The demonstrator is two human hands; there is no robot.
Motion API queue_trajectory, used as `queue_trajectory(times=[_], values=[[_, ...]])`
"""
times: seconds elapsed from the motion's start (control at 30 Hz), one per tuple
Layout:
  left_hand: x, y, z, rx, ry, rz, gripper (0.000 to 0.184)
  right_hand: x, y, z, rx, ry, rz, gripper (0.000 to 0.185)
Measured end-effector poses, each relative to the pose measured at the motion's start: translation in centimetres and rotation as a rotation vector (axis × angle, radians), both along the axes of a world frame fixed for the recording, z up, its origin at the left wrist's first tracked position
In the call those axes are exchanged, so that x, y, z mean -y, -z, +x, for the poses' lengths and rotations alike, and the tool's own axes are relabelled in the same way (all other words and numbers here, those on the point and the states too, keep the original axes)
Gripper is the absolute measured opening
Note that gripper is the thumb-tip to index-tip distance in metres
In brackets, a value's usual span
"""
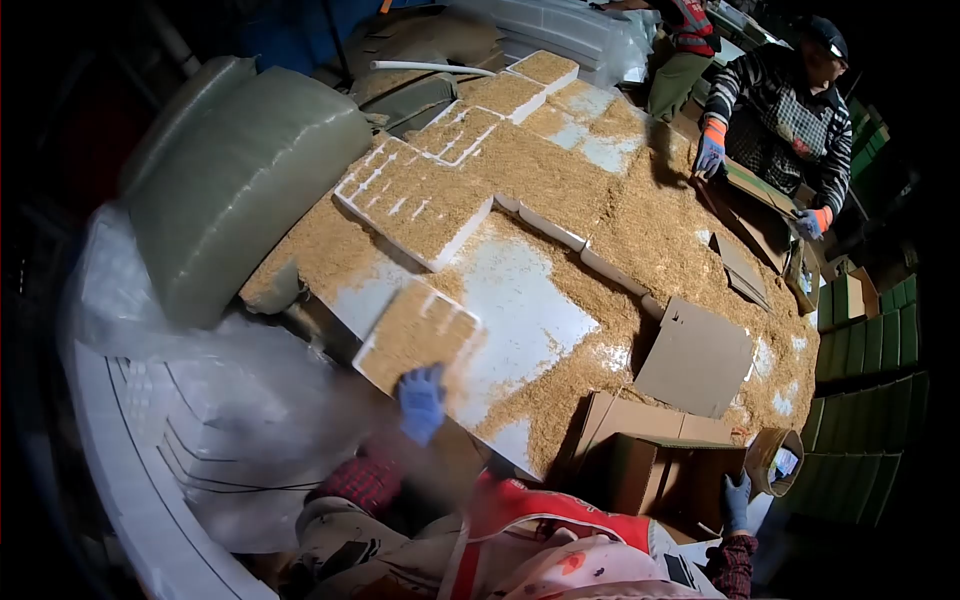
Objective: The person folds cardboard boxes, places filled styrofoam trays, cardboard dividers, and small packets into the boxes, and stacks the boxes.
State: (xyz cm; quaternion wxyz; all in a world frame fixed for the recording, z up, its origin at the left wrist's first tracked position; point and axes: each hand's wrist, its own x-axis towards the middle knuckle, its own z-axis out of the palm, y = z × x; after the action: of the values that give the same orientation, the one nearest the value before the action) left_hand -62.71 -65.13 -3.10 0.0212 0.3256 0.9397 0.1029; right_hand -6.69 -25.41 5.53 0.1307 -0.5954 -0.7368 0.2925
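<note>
My left hand, in a blue glove, grips the near edge of a white foam tray covered with sawdust-like shavings. The tray lies over the near edge of the table, its right side slightly blurred. My right hand, in a grey-blue glove, holds the right side wall of an open cardboard box that stands with its opening toward me. Its fingertips are partly hard to make out. A flat piece of cardboard lies just beyond the box.
More shavings-filled foam trays stand at the back left. Shavings cover much of the white table. Large stuffed bags bulk at left. A round container sits by my right hand. A co-worker handles cardboard across the table.
</note>
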Motion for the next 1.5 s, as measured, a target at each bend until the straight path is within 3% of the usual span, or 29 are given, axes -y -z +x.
queue_trajectory(times=[0.1, 0.13, 0.17, 0.23, 0.3, 0.4, 0.43, 0.5, 0.7, 0.83, 1.0, 1.07, 1.1, 1.17, 1.2, 1.23, 1.27, 1.3, 1.33, 1.37, 1.4, 1.43, 1.47, 1.5], values=[[-4.7, -2.2, 6.0, 0.17, 0.264, -0.106, 0.056, 0.4, -0.6, -0.5, 0.003, 0.0, -0.013, 0.042], [-5.7, -0.9, 6.1, 0.345, 0.464, 0.033, 0.058, 0.6, -0.7, -0.5, -0.018, 0.011, -0.023, 0.041], [-7.4, -2.7, 5.2, 0.501, 0.514, 0.208, 0.059, 0.5, -0.5, -0.4, -0.038, 0.018, -0.029, 0.041], [-10.2, -7.9, -0.9, 0.388, 0.412, 0.211, 0.059, 0.0, 0.5, 0.7, 0.038, 0.079, 0.068, 0.039], [-12.9, -5.7, -11.7, 0.1, 0.396, 0.412, 0.062, -0.3, 0.1, 1.4, 0.026, 0.07, -0.108, 0.049], [-14.5, -3.3, -27.2, -0.179, -0.031, 0.153, 0.077, 0.6, -1.4, -0.3, -0.014, 0.088, -0.116, 0.048], [-14.4, 0.4, -32.4, -0.296, -0.114, 0.138, 0.08, 1.2, -2.2, -0.9, -0.017, 0.1, -0.105, 0.048], [-14.0, 2.3, -37.0, -0.23, -0.217, 0.065, 0.083, 1.6, -3.3, -2.4, -0.017, 0.068, -0.144, 0.047], [-14.5, 0.3, -31.2, -0.206, -0.262, 0.029, 0.077, 0.8, -1.2, 0.4, 0.066, 0.102, -0.091, 0.047], [-12.8, 0.5, -22.7, -0.157, -0.138, 0.211, 0.07, 0.8, -1.4, -0.3, -0.041, 0.097, -0.115, 0.044], [-8.6, -0.9, -13.3, -0.079, 0.113, 0.642, 0.038, 0.2, -0.2, 1.2, -0.01, 0.07, -0.083, 0.043], [-6.6, 0.8, -10.7, 0.222, -0.248, 1.208, 0.033, -0.4, 0.6, 2.0, 0.019, 0.043, -0.053, 0.041], [-3.8, 3.8, -10.5, 0.357, -0.452, 1.256, 0.026, -0.6, 1.3, 2.9, 0.027, 0.04, -0.056, 0.041], [-1.0, 4.9, -8.8, 1.016, -1.057, 1.766, 0.025, -0.8, 1.3, 2.9, 0.03, 0.031, -0.042, 0.041], [0.8, 7.9, -8.5, 1.021, -1.054, 1.767, 0.025, -0.2, 0.3, 1.5, 0.019, 0.049, -0.053, 0.041], [1.8, 10.3, -8.6, 1.542, -0.748, 1.88, 0.033, -0.6, 0.8, 2.0, 0.016, 0.057, -0.049, 0.041], [2.0, 12.6, -8.8, 1.81, -0.545, 1.913, 0.037, -1.2, 1.9, 2.9, 0.018, 0.048, -0.036, 0.041], [0.9, 10.6, -9.0, 2.074, -0.332, 1.875, 0.042, -0.7, 1.8, 2.5, 0.014, 0.048, -0.018, 0.041], [-0.6, 8.5, -9.2, 1.876, -0.871, 1.748, 0.054, -0.3, 1.6, 2.1, 0.052, 0.076, 0.019, 0.04], [-3.1, 5.7, -9.7, 1.62, -1.321, 1.548, 0.066, 2.4, -4.3, -4.6, -0.027, 0.023, -0.1, 0.037], [-2.9, 7.7, -11.1, 1.718, -1.262, 1.507, 0.083, 2.6, -5.0, -5.7, -0.117, 0.009, -0.145, 0.034], [-2.2, 12.3, -12.9, 1.777, -1.185, 1.457, 0.067, 2.1, -2.0, -3.4, -0.118, 0.011, 0.014, 0.026], [-0.5, 18.7, -16.3, 1.864, -1.034, 1.415, 0.089, 2.4, -2.9, -4.0, -0.062, -0.029, 0.049, 0.029], [-3.8, 8.5, -12.9, 1.95, -1.032, 1.448, 0.064, 1.1, 0.3, -1.2, 0.059, -0.013, 0.054, 0.036]])
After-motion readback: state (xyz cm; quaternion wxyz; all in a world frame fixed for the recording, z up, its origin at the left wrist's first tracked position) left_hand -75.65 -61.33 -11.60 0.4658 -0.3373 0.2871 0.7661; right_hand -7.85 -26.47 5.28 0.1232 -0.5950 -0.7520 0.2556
